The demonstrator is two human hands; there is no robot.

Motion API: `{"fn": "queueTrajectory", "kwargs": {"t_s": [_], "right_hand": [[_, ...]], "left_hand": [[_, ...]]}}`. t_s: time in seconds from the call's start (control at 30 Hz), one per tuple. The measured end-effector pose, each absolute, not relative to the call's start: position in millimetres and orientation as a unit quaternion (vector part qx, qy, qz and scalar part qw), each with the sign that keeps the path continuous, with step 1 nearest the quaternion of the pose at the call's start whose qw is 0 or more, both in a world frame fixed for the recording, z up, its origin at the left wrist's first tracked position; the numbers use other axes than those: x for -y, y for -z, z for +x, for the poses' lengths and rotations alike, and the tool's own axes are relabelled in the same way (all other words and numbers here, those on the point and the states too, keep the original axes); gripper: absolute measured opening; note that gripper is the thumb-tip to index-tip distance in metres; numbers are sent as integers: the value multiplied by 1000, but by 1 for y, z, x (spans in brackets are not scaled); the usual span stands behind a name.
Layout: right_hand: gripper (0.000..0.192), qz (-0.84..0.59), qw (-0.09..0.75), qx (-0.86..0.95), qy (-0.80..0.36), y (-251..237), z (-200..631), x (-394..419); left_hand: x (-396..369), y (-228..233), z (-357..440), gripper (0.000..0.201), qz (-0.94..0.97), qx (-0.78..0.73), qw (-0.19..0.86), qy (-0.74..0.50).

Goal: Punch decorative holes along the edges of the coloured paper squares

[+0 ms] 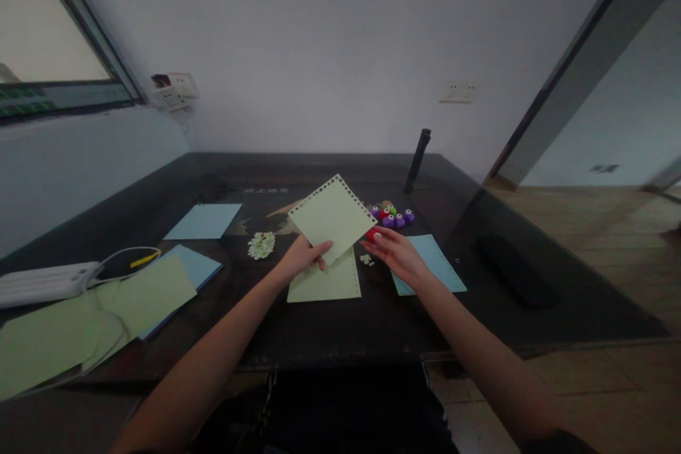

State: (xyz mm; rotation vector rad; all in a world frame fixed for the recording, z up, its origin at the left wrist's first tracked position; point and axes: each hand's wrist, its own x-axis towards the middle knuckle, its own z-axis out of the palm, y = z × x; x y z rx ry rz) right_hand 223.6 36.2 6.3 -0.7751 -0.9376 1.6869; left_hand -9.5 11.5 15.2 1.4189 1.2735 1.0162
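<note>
left hand (301, 257) pinched the punched green sheet (333, 218), tilted up mid-worktop | right hand (396, 253) fingers gripped a red paper punch (371, 234) at its edge

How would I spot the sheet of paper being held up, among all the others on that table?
Start at the dark table and find the two hands at its middle. The left hand pinches a pale green sheet by its lower corner, lifted above another green sheet lying flat. Unlike its neighbours, it is raised, tilted, and edged with small punched holes.
</note>
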Motion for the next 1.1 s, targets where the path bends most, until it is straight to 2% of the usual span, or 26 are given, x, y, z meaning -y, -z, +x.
{"fn": "queueTrajectory", "kwargs": {"t_s": [0.7, 0.93, 1.1], "right_hand": [[34, -325, 536, 384, -678, -6, 219, -32], [31, -332, 543, 379, -672, -6, 220, -32], [30, -350, 538, 394, -658, -8, 221, -29]], "left_hand": [[-12, -14, -12, 28, 646, -526, 415, -364], [-12, -12, -14, 22, 675, -535, 382, -335], [-14, -8, -16, 29, 689, -537, 367, -320]]}}
